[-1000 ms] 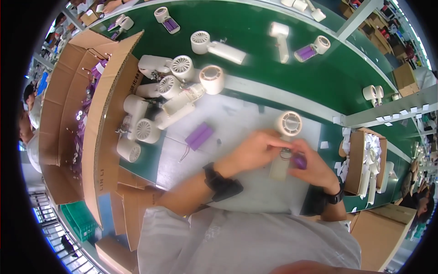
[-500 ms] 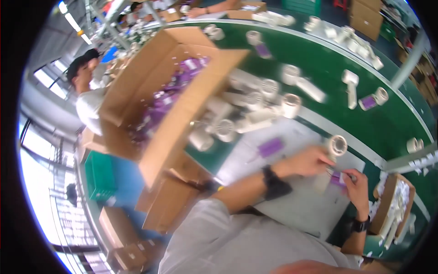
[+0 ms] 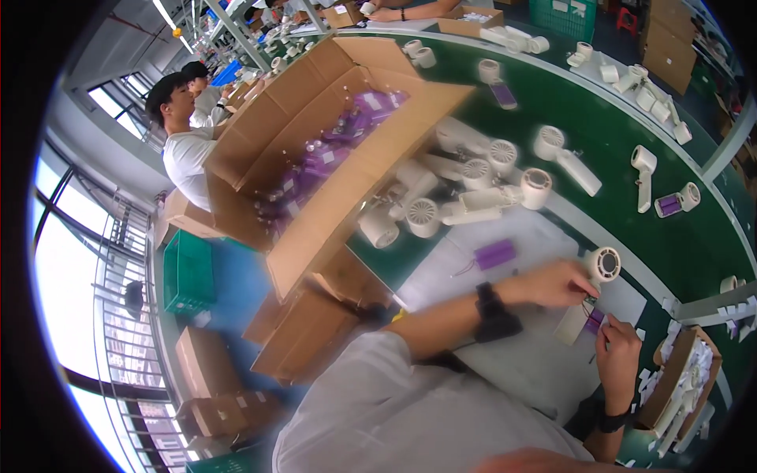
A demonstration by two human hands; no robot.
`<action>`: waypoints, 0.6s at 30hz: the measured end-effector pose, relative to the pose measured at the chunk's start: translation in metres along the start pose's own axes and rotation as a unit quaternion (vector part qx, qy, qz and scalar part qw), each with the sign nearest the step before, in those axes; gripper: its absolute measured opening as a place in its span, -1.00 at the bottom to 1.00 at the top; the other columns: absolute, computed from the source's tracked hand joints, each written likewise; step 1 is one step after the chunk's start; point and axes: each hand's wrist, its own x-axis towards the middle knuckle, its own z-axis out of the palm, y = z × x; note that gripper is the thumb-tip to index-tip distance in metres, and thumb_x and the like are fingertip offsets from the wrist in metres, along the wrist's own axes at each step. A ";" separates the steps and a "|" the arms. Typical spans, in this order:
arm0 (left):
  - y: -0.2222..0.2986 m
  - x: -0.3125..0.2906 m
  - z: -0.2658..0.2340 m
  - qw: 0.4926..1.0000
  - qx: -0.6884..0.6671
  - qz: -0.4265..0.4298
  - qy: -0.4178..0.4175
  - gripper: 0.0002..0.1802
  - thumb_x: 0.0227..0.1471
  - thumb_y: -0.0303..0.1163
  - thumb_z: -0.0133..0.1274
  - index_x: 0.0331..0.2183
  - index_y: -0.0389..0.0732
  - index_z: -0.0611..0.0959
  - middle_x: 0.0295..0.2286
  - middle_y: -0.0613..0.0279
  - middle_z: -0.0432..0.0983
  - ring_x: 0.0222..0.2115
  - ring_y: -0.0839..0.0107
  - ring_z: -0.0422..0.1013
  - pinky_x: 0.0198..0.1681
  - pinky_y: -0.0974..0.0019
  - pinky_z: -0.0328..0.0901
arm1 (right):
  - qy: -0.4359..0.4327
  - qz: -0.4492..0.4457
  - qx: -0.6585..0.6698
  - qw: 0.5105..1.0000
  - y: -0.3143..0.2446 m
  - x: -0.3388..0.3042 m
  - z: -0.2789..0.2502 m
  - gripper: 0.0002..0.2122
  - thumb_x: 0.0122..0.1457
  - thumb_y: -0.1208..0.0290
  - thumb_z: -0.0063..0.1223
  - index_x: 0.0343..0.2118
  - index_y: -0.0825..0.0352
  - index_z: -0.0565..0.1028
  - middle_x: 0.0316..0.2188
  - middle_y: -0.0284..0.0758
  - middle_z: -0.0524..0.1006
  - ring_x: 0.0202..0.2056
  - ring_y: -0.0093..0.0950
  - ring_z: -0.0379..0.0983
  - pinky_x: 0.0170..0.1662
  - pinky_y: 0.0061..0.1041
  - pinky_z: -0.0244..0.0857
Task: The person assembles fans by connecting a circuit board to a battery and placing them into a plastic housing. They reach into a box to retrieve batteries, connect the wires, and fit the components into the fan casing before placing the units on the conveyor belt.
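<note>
The left hand (image 3: 561, 284) pinches a white fan (image 3: 606, 265) near its neck, the right hand (image 3: 619, 347) a purple pack (image 3: 594, 320), I'd say not yet seated, with a loose pack (image 3: 495, 255) left of both grips.

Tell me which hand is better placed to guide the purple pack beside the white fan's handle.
The right hand, I'd judge: its fingertips are at the purple pack, by the handle. The left hand is just below the fan head, farther from the pack.
</note>
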 end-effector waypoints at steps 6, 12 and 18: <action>0.010 -0.002 0.002 0.999 -0.018 -0.026 -0.015 -0.57 -0.20 -0.62 0.13 -0.19 -0.11 0.73 -0.38 0.19 0.53 -0.43 0.38 0.47 -0.33 0.36 0.36 | -0.007 0.020 -0.013 1.000 0.008 -0.001 0.002 -0.88 -0.08 0.63 0.19 -0.43 0.53 0.57 -0.27 -0.05 0.60 -0.34 -0.12 0.55 -0.21 -0.32 0.44; 0.011 -0.001 0.004 0.998 -0.021 -0.052 -0.003 -0.57 -0.24 -0.62 0.13 -0.21 -0.12 0.73 -0.38 0.18 0.53 -0.44 0.38 0.47 -0.33 0.36 0.36 | -0.009 0.029 0.038 0.999 0.003 0.004 -0.007 -0.91 -0.07 0.65 0.19 -0.45 0.52 0.58 -0.28 -0.05 0.61 -0.33 -0.11 0.56 -0.19 -0.32 0.43; 0.010 -0.001 0.005 0.998 -0.020 -0.051 -0.002 -0.57 -0.24 -0.62 0.13 -0.22 -0.13 0.73 -0.37 0.17 0.55 -0.44 0.37 0.47 -0.34 0.34 0.37 | -0.012 0.020 0.018 1.000 0.002 0.001 -0.007 -0.89 -0.08 0.64 0.21 -0.45 0.52 0.57 -0.27 -0.07 0.61 -0.32 -0.11 0.56 -0.20 -0.32 0.43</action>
